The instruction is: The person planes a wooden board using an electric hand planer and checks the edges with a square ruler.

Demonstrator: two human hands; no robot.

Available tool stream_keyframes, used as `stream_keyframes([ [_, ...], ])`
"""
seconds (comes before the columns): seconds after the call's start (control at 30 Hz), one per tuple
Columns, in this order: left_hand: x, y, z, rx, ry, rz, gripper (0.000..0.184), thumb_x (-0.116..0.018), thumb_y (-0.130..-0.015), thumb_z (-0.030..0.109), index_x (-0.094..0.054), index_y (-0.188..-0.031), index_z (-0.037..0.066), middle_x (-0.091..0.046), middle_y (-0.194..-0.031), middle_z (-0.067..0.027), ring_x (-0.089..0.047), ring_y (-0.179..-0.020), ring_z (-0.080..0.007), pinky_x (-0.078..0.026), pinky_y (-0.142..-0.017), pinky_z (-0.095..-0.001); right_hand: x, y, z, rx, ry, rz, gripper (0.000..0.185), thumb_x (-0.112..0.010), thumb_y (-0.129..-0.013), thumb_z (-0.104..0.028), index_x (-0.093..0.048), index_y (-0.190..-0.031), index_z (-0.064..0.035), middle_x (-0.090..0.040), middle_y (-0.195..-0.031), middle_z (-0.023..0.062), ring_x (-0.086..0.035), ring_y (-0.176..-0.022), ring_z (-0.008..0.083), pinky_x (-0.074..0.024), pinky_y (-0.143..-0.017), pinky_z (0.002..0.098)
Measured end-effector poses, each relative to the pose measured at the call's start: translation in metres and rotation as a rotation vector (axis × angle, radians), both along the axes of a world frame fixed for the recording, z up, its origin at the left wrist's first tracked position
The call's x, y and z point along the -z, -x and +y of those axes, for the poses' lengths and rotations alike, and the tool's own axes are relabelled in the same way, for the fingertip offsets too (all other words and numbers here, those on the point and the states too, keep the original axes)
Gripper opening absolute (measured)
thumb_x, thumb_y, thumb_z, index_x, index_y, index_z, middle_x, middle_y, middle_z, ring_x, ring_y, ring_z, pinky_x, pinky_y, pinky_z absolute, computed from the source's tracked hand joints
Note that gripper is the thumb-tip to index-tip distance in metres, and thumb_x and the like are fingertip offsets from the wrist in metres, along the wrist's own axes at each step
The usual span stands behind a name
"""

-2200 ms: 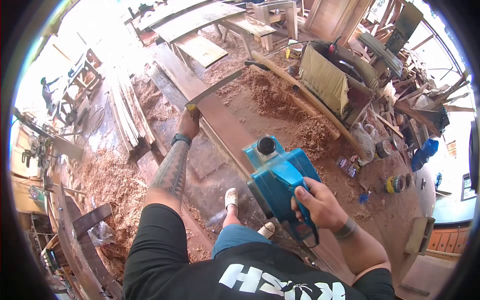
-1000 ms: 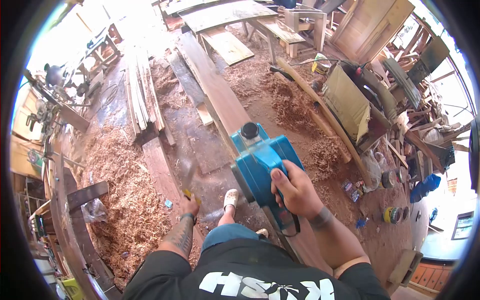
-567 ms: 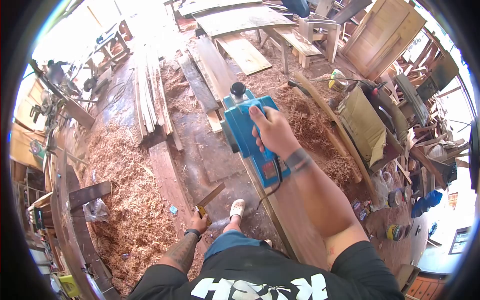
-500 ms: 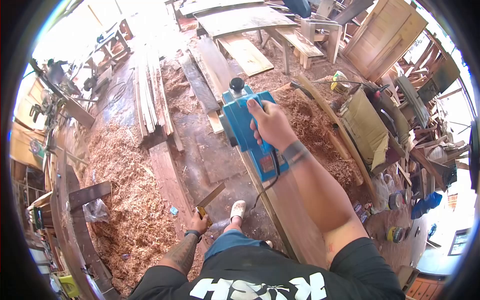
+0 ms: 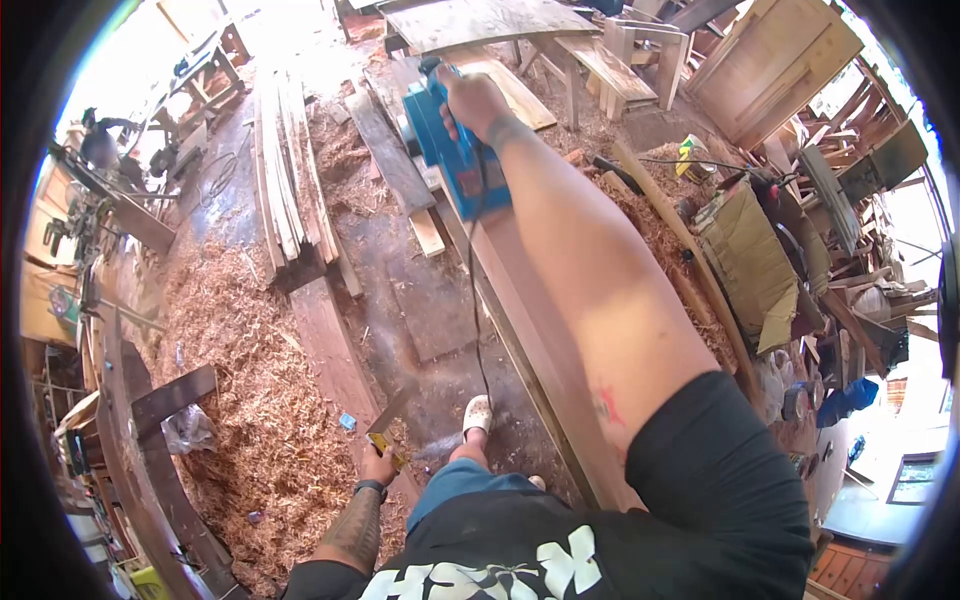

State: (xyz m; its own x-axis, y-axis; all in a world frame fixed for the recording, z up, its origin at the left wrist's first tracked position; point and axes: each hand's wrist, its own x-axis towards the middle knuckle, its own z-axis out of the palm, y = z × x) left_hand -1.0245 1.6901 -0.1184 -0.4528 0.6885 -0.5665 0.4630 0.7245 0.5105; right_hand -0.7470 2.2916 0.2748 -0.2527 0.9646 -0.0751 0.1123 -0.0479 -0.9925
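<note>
My right hand [image 5: 470, 103] is wrapped round the handle of a blue power planer [image 5: 455, 165], near the far part of a long reddish-brown board [image 5: 545, 325]. The planer rests on that board, and its dark cord [image 5: 474, 320] hangs down over the board's left side. Low on the left, my left hand [image 5: 376, 463] grips the yellow end of a try square [image 5: 383, 437], whose metal blade points up and to the right. The square is held beside my leg, above the floor.
Wood shavings [image 5: 250, 400] are heaped at the left. Long thin strips [image 5: 290, 190] lie beyond them. A worktable [image 5: 490, 22] stands ahead. At the right are a torn cardboard box [image 5: 750, 265], scrap wood and a wooden door panel [image 5: 775, 70]. A person [image 5: 100, 145] is at the far left.
My right hand and the planer have moved forward along the board, away from my body, and the arm is now stretched out. My left hand has shifted slightly down and left with the square.
</note>
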Motion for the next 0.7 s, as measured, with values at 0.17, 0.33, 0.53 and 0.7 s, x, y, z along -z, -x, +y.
stream_keyframes([
  [0.17, 0.027, 0.003, -0.032, -0.053, 0.036, 0.001, 0.044, -0.075, -0.102, 0.027, -0.063, -0.133, -0.002, -0.075, -0.125, -0.0257, -0.074, -0.115, -0.0412, -0.058, -0.098, -0.0508, 0.015, -0.017, -0.031, -0.024, -0.048, 0.119, 0.053, -0.053, -0.114, -0.045, -0.066, -0.106, 0.0066, -0.066, -0.080, 0.0126, -0.062, -0.056, 0.0235, -0.0549, -0.056, 0.0407],
  [0.33, -0.001, -0.031, -0.037, 0.062, 0.000, 0.052, 0.047, -0.077, -0.099, 0.027, -0.064, -0.134, -0.001, -0.076, -0.122, -0.0259, -0.074, -0.113, -0.0428, -0.057, -0.097, -0.0520, 0.003, -0.099, -0.209, -0.073, -0.022, 0.047, 0.051, -0.048, -0.116, -0.044, -0.059, -0.098, 0.0020, -0.062, -0.071, 0.0099, -0.060, -0.052, 0.0212, -0.0509, -0.052, 0.0377],
  [0.53, 0.026, -0.062, -0.034, 0.187, -0.017, 0.065, 0.046, -0.074, -0.100, 0.034, -0.066, -0.131, 0.002, -0.076, -0.120, -0.0275, -0.073, -0.114, -0.0461, -0.057, -0.098, -0.0541, -0.022, -0.223, -0.479, -0.013, 0.054, -0.058, 0.031, -0.045, -0.118, -0.033, -0.057, -0.113, -0.0042, -0.060, -0.077, 0.0048, -0.057, -0.060, 0.0127, -0.0467, -0.056, 0.0307],
  [0.7, 0.008, -0.093, -0.035, 0.190, -0.058, -0.039, 0.045, -0.074, -0.100, 0.031, -0.065, -0.133, 0.001, -0.076, -0.123, -0.0265, -0.074, -0.116, -0.0436, -0.057, -0.100, -0.0514, -0.021, -0.293, -0.636, 0.063, 0.200, 0.020, 0.041, -0.049, -0.116, -0.037, -0.058, -0.128, 0.0016, -0.063, -0.084, 0.0056, -0.059, -0.066, 0.0113, -0.0499, -0.061, 0.0285],
])
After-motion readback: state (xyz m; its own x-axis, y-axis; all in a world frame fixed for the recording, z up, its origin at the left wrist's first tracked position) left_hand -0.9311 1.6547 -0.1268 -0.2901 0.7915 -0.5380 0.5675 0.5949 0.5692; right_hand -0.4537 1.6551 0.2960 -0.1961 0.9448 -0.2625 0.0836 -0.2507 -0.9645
